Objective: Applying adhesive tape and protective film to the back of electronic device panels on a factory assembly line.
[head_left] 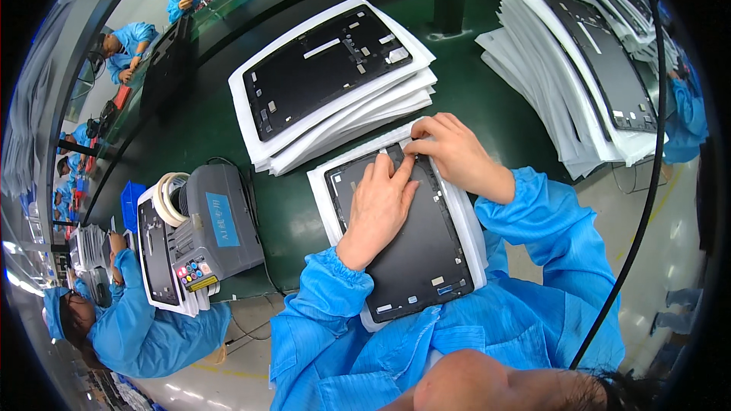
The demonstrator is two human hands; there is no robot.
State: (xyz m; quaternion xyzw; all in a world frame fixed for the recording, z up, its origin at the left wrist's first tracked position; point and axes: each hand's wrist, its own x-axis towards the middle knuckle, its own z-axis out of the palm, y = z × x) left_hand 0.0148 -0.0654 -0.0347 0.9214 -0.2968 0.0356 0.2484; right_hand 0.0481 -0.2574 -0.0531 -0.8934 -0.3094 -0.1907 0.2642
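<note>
A black rectangular panel [415, 251], like a laptop cover, lies on white foam sheets [322, 202] in front of me at the table edge. Small pads and stickers dot its border. My left hand [379, 209] rests on the panel's upper part, fingers stretched toward the far edge and pressing on the surface. At the far right corner, my right hand [455, 154] is closed, with thumb and forefinger pinched together next to the left fingertips. Whatever the pinch holds, if anything, is too small to make out.
Beyond my hands stands a stack of similar black panels [308, 80] between white sheets; another stack [590, 61] rises at right. On the left are a grey tape dispenser [225, 221], tape rolls [169, 192] and a blue bin [131, 205]. A co-worker [129, 327] sits at left. A cable [647, 205] hangs right.
</note>
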